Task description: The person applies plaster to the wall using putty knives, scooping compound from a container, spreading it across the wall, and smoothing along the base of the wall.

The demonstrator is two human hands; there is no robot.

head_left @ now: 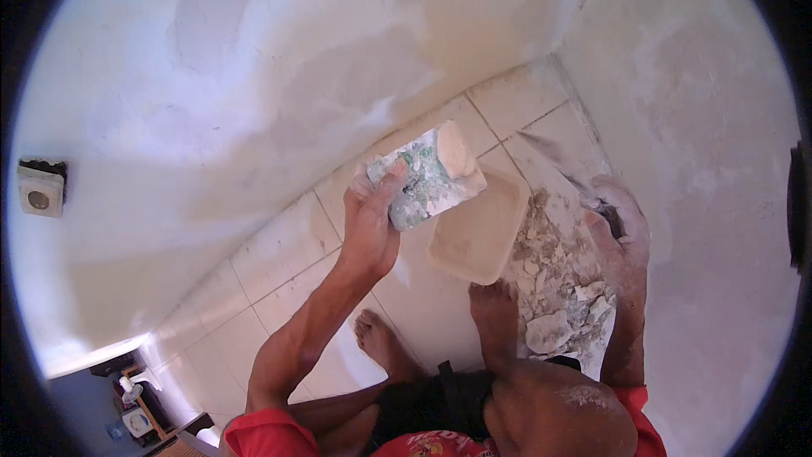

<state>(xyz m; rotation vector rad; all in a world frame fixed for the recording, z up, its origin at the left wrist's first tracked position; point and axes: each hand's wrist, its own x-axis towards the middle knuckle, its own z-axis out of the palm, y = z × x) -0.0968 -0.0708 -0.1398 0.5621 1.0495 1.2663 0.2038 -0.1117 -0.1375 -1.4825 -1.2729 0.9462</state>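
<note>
My left hand (370, 211) grips a flat board (414, 213) crusted with dried white and greenish plaster, thumb on top. A smooth cream lump of filler paste (455, 151) sits at the board's far right corner. Over on the right, my whitened right hand (620, 224) is closed around the handle of a putty knife (548, 151). Its thin blade, somewhat blurred, points up and left, apart from the board. Below the board, partly covered by it, a cream plastic tub (463, 274) rests on the floor.
Broken plaster and dust (562, 305) lie on the tiled floor (288, 275) beside the tub. Patched walls (330, 76) meet in a corner ahead. My bare feet (495, 309) are close to the tub. A wall socket (41, 190) is at far left; household items stand at lower left.
</note>
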